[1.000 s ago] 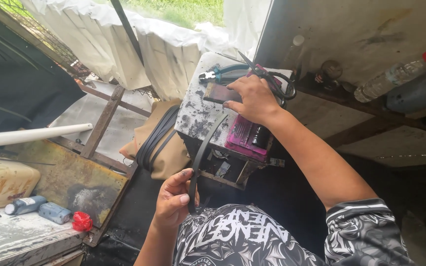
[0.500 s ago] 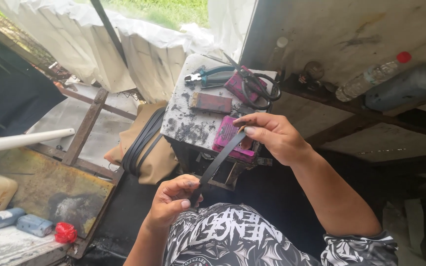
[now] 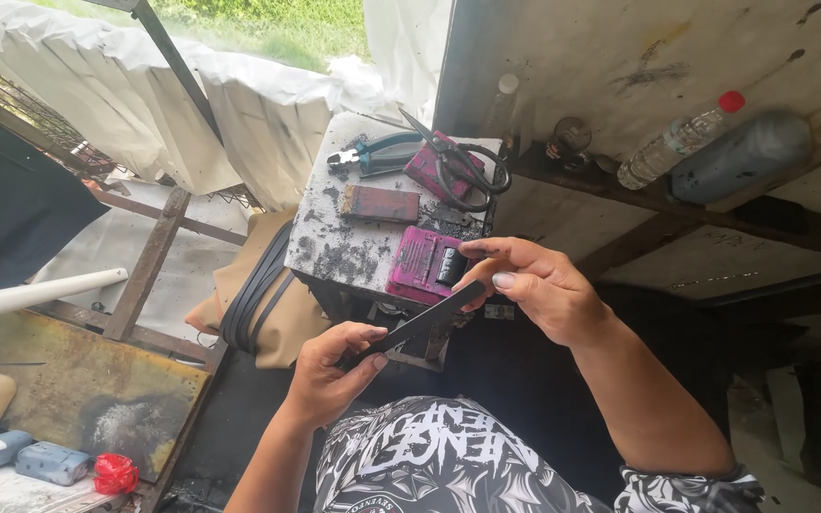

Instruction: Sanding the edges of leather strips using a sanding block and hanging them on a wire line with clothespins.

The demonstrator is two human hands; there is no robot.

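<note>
Standing in front of the seated person is a small, soot-stained work block, backed by white sheeting and a dirty concrete wall. The black strip, apparently rubber or similar stock, is being held in the air between the block and the person's lap, running diagonally from lower left to upper right. It is looking flat, narrow, matte and evenly dark, with straight edges; its far end is lying under the right fingertips. The left hand is closing around the lower end, thumb pressing on top. The right hand is pinching the upper end between thumb and fingers.

Risk assessment: the strip is being supported only at its ends, so a slack grip at either end is likely to let it droop or slip toward the lap. The pink block is sitting at the near edge of the work block, just beside the right hand, and a careless knuckle could be knocking it off. Scissors and pliers are lying at the far edge, blades exposed, presenting a cut hazard when reaching across.
</note>
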